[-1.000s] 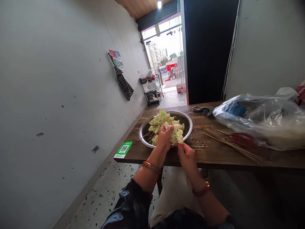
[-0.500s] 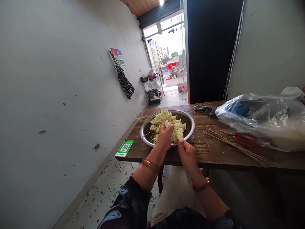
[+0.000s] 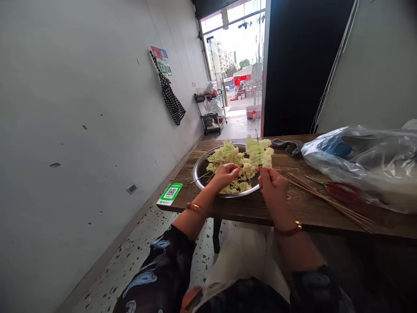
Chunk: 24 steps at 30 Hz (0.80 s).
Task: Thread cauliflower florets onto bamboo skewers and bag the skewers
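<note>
Wooden table [image 3: 247, 212]: metal bowl [image 3: 196, 173] containing loose cauliflower [image 3: 224, 154]. Right hand [image 3: 273, 184] pinches a cauliflower skewer [image 3: 259, 151], roughly upright, over the bowl's right side. Left hand [image 3: 226, 174], apart from the right, curled above the bowl; cannot tell whether it grips anything.

a pitted pale wall [image 3: 97, 143] flanks the bright doorway [image 3: 236, 114].

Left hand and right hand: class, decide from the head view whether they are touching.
Apart. The head view shows a plain gap between the left hand and the right hand, with cauliflower visible between them.
</note>
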### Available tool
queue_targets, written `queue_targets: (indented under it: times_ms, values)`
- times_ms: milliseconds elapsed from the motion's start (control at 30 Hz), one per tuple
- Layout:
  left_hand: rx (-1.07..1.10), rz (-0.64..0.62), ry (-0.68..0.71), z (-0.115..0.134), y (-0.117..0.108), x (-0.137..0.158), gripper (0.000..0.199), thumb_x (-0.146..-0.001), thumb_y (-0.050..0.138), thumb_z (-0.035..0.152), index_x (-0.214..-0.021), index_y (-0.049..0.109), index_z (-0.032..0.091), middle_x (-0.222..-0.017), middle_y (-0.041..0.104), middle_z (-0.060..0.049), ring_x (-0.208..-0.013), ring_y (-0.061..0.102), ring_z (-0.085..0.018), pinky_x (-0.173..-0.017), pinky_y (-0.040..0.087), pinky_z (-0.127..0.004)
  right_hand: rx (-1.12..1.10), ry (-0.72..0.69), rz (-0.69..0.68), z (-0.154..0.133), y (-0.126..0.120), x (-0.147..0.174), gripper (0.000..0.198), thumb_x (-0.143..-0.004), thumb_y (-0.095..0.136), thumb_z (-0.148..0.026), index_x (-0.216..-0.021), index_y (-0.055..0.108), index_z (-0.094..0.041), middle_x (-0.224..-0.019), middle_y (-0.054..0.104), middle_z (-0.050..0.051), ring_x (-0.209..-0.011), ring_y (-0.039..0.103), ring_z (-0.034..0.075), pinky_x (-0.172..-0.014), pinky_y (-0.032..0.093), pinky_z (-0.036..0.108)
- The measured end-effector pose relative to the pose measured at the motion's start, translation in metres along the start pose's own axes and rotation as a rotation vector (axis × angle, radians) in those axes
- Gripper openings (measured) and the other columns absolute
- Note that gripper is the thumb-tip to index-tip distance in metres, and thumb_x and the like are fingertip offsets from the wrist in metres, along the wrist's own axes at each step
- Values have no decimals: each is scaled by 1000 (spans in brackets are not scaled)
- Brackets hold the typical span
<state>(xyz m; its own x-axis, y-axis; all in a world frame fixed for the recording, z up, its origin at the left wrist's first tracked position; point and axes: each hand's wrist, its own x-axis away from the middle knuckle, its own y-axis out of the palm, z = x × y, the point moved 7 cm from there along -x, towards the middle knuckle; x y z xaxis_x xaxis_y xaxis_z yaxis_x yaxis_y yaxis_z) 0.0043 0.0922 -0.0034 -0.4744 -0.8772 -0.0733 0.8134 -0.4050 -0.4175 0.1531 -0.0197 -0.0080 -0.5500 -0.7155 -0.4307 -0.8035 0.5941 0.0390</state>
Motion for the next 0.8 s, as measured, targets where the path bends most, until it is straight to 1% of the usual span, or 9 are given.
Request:
queue_targets:
  times_ms: [100,233,300,367,433,500,600,700,800]
  values:
    - [-303,7,98,-3,2,-5,15,-84,52,21,-82,65,14,-65,64,-2,-59,57,-11,-59,44,-22,-22,-16,-34,1,14,-16,38,-91,46,-47,-86,68,-17,-51,48,-5,-47,44,10,-48,33,22]
    - [-473,7,147,-7,0,-4,20,-85,50,23,-85,68,15,-69,66,-3,-65,58,-14,-65,44,-25,93,-5,-90,11,22,-27,38,-91,45,-47,-83,67,-18,-52,52,-4,-47,47,11,-50,35,23]
    - [-595,-4,181,-8,-1,-2,21,-85,49,23,-87,68,16,-75,68,-5,-70,59,-16,-69,45,-26,184,-13,-111,13,23,-25,38,-92,43,-47,-82,67,-18,-52,55,-3,-48,50,12,-51,37,24]
    - [-676,-19,186,-11,-3,-2,21,-84,49,23,-84,69,17,-79,69,-6,-75,60,-18,-72,44,-27,249,-30,-130,10,23,-18,37,-93,42,-45,-81,66,-19,-53,57,-2,-49,52,13,-53,38,24]
    - [-688,-33,162,-18,-6,-5,20,-81,51,21,-78,70,18,-79,69,-7,-76,60,-19,-73,44,-27,271,-48,-141,4,24,-9,37,-94,41,-44,-77,63,-19,-55,59,-2,-50,54,13,-53,38,24]
    - [-674,-50,144,-23,-9,-9,18,-78,52,18,-73,70,19,-77,69,-7,-74,60,-19,-71,44,-27,241,-40,-134,-1,24,-2,37,-95,41,-43,-75,61,-20,-55,58,-2,-50,54,13,-53,39,24]
    - [-625,-106,176,-23,-6,-11,16,-73,56,15,-71,70,21,-74,69,-6,-71,59,-18,-69,44,-25,146,35,-92,2,21,2,37,-94,42,-46,-79,61,-19,-56,58,-3,-47,52,11,-50,40,23]
    - [-511,-191,207,-19,2,-10,15,-68,60,12,-71,70,23,-74,68,-3,-73,60,-18,-70,44,-23,39,109,-48,9,17,1,38,-93,44,-50,-81,62,-19,-58,58,-3,-44,50,10,-46,40,21]
    - [-438,-229,186,-16,6,-12,16,-65,62,9,-69,68,24,-74,68,-2,-75,61,-18,-73,43,-22,-40,157,-25,15,14,0,37,-92,46,-51,-83,62,-19,-58,56,-4,-43,49,8,-43,39,20]
